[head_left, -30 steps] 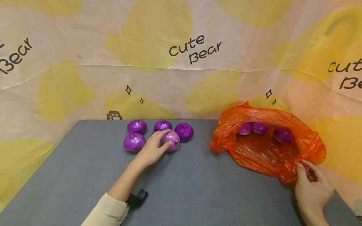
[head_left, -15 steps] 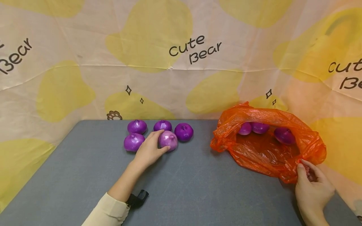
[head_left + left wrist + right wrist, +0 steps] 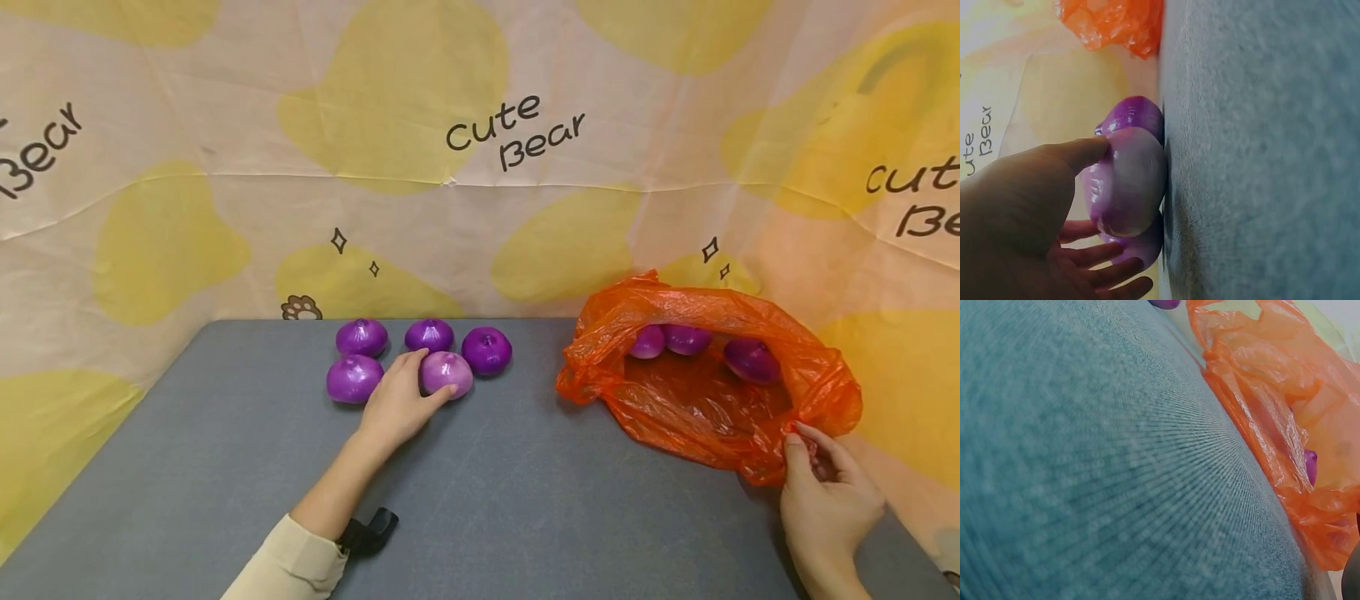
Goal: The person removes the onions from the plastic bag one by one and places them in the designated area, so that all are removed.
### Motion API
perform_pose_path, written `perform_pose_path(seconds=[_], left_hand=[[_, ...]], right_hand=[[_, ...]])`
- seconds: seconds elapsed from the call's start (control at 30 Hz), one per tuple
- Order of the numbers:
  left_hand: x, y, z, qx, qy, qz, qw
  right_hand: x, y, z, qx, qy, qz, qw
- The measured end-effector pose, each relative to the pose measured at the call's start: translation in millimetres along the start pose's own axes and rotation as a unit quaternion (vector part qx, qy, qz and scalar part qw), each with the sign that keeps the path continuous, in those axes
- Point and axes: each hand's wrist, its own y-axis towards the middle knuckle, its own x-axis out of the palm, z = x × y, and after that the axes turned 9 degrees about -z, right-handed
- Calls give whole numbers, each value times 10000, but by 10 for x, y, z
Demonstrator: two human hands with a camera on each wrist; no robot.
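Note:
In the head view my left hand (image 3: 401, 398) is at the left side of a pale purple onion (image 3: 447, 375) that sits on the grey table. The left wrist view has my thumb (image 3: 1092, 152) touching this onion, while the other fingers (image 3: 1113, 274) spread loosely beside it. Around it stand several darker onions, among them a front left one (image 3: 354, 379) and a right one (image 3: 487, 351). My right hand (image 3: 831, 500) pinches the near right rim of an orange plastic bag (image 3: 813, 367). The bag gapes toward me, with an onion (image 3: 752, 361) and others inside.
The grey table (image 3: 525, 500) ends at a patterned cloth backdrop (image 3: 420, 217) behind the onions and bag. A black strap mount (image 3: 371, 532) sticks out from my left wrist below the cream sleeve (image 3: 292, 557).
The pale onion has shifted slightly left and turned, its tip swinging from front right to the top. My left fingers have slid from over it to its left side. My right hand stays put.

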Motion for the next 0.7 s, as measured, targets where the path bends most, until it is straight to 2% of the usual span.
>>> perform_pose_path(seconds=[0.17,0.33,0.47,0.7], left_hand=[[33,12,-2,323,-8,251,9992],[25,-2,15,394,143,457,9981],[-4,-24,35,303,434,527,9972],[-86,-53,55,-37,773,562,9954]], right_hand=[[1,-8,-14,-9,35,-6,10000],[3,-10,1,-60,37,5,10000],[0,-1,15,-52,-29,3,10000],[-2,10,12,35,-83,-33,10000]])
